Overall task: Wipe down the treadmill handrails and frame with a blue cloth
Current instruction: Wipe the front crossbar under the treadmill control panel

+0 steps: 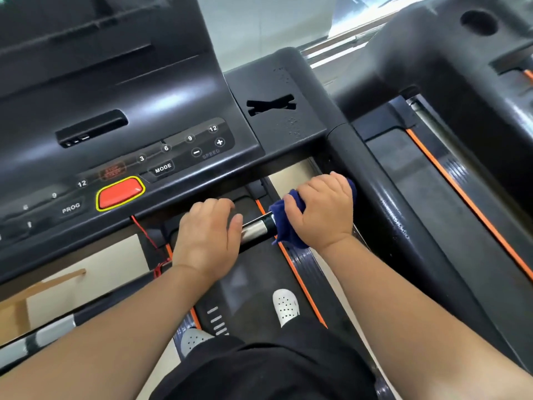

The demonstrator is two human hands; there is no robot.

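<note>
Head view — right hand (321, 210) grips bunched blue cloth (285, 223) (dark, crumpled) around handrail (255, 230); left hand (207, 232) clasps it.

Bare forearms, black garment, white perforated shoes

Both forearms are uncovered from wrist to frame edge, with no sleeves, watch or jewellery showing; the left hand (206, 235) sits at centre frame and the right hand (323, 210) just right of it, each with short rounded fingers. A loose black fabric garment (259, 370) fills the lower middle. Two white clog-style shoes with small round ventilation holes appear, one (285, 307) right of centre, one (193, 340) lower left of it.
</note>
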